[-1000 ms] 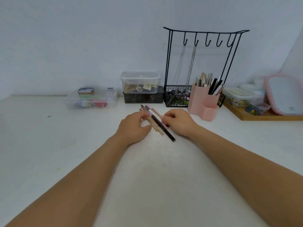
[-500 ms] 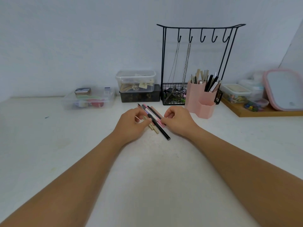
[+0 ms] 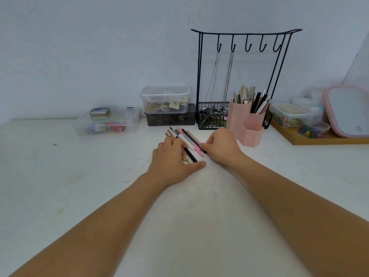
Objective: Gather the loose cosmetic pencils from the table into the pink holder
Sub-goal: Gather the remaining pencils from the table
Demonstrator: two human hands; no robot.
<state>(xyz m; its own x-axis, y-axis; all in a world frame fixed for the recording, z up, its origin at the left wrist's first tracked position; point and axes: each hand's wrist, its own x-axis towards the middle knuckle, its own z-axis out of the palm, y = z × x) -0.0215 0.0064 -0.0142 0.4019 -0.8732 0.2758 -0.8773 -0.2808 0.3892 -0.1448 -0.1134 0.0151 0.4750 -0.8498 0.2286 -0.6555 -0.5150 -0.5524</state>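
Note:
Several loose cosmetic pencils (image 3: 188, 139), pink, black, white and tan, lie side by side in a bunch on the white table (image 3: 79, 176). My left hand (image 3: 172, 160) rests over the bunch's left side, fingers on top and thumb stretched under the near ends. My right hand (image 3: 221, 145) is curled against the bunch's right side, fingertips on the pink and black pencils. The pink holder (image 3: 247, 120), with three hexagonal cups, stands just right of my right hand. Its two tall cups hold several pencils and its low front cup looks empty.
A black wire jewellery stand (image 3: 239, 80) with hanging chains rises behind the holder. Clear boxes (image 3: 107, 121) (image 3: 165, 99) sit at the back left. A wooden tray (image 3: 319, 139) with small containers and a pink-rimmed mirror (image 3: 349, 110) is at the right.
My left hand has moved right over the pencils, with its thumb now under their near ends. The pencils are pressed closer together between both hands.

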